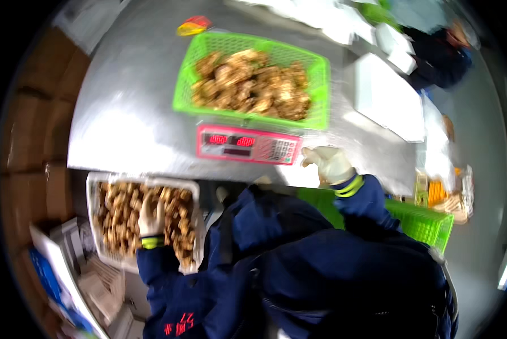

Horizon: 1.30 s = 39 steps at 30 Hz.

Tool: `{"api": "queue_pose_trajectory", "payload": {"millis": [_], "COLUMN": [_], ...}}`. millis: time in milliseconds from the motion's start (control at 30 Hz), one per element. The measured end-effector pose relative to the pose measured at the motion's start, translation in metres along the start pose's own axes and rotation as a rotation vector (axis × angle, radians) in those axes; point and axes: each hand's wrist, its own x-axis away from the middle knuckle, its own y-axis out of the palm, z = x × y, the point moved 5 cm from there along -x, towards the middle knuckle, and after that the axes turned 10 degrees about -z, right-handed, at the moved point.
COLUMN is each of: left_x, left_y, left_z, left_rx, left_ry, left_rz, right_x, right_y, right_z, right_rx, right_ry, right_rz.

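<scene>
My left hand [151, 219], in a pale glove with a yellow-green cuff band, reaches down onto brown, knobbly pieces [118, 217] in a white crate [91, 198] at the lower left. Its fingers look stretched out and apart, with no piece plainly held. My right hand [330, 163], gloved the same way, is open at the table's front edge, fingers toward the right end of a pink-framed scale [248, 144] with a lit red display. Behind the display, a bright green basket [321, 85] holds larger golden-brown lumpy pieces [253, 85]. Blur hides their exact kind.
The metal table [123, 113] carries a red-yellow packet [194, 25] and a white foam box [386, 99]. Another green basket [417, 223] is below its right edge. Cardboard boxes [27, 135] line the left side. A person in dark clothes [440, 59] is at the far right.
</scene>
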Motion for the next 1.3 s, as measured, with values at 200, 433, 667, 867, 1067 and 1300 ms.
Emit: {"api": "queue_pose_trajectory", "payload": {"millis": [200,433,667,867,1067,1300], "left_x": [-0.021,-0.039,-0.093,-0.190,-0.250,-0.190], "left_y": [0.083,0.147,0.155,0.053,0.039,0.053], "left_z": [0.057,0.139,0.157,0.150,0.159,0.402], "left_rx": [0.521,0.595,0.531,0.858,1.012,0.950], "left_ry": [-0.022,-0.137,-0.194,-0.156,-0.091,0.415], "left_rz": [-0.360,-0.631,-0.477,0.371,0.188,0.012], "right_x": [-0.006,-0.034,-0.078,-0.147,-0.176,-0.066], "right_y": [-0.024,-0.097,-0.150,-0.098,-0.097,-0.144], "right_z": [0.067,0.159,0.067,0.036,0.041,0.121], "right_rx": [-0.215,-0.117,-0.145,0.022,0.228,-0.416], "right_ry": [0.004,-0.186,-0.301,-0.039,-0.112,0.056], "right_rz": [0.084,0.469,0.382,0.021,-0.135,0.220]}}
